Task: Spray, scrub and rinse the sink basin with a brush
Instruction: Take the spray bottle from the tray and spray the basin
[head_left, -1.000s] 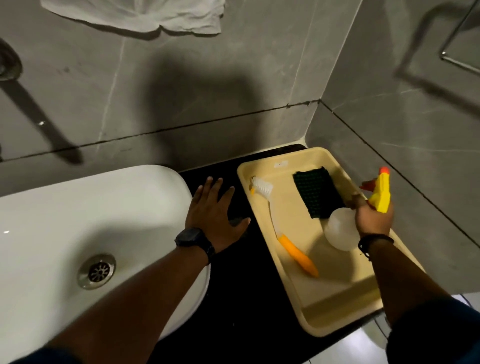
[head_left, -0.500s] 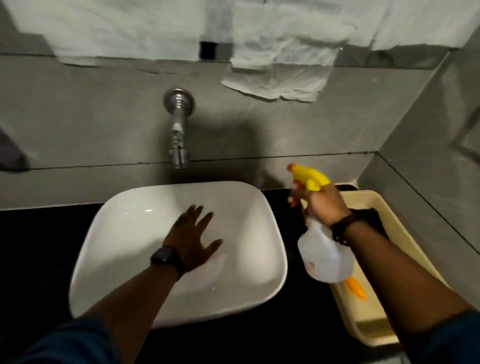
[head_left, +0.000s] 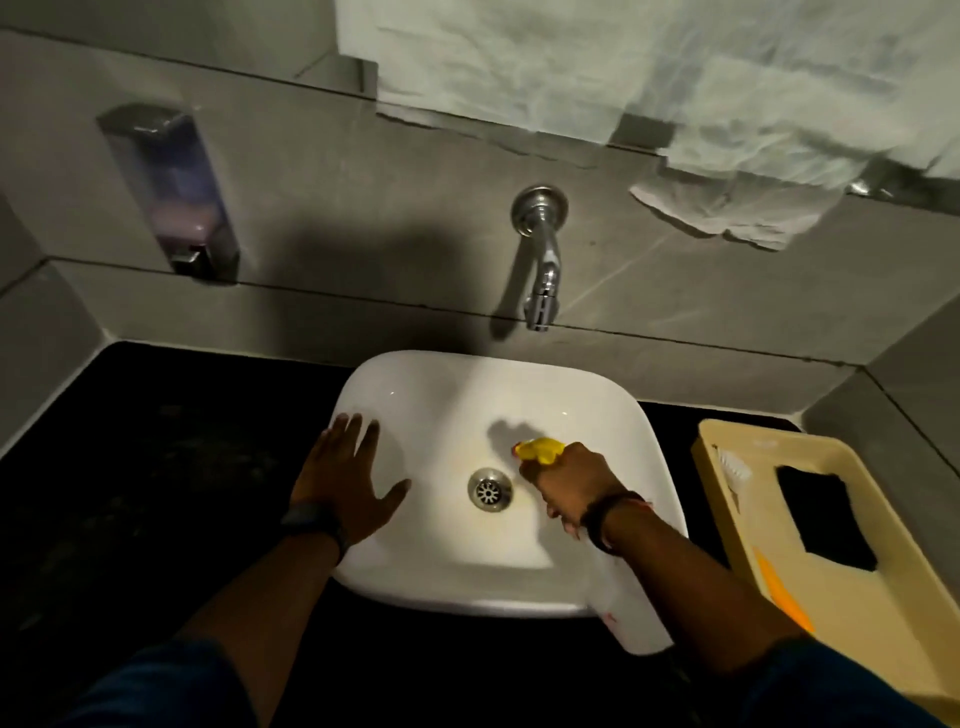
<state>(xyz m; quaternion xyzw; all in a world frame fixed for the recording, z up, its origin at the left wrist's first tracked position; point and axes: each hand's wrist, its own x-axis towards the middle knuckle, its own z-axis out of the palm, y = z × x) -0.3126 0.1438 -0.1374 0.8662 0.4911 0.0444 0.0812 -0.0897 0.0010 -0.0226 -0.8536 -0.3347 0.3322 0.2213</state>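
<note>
Over sink basin (head_left: 447, 395): right hand (head_left: 569, 480) grips spray bottle (head_left: 540, 451), left hand (head_left: 345, 480) splayed flat on rim.

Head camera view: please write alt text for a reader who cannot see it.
The right hand aims a yellow-nozzled spray bottle into a white sink basin, near the drain; the open left hand rests on the basin's left rim. A brush lies in a beige tray on the right.

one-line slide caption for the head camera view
Right hand aims a yellow-topped spray bottle into the white sink; left hand spread over its rim.
</note>
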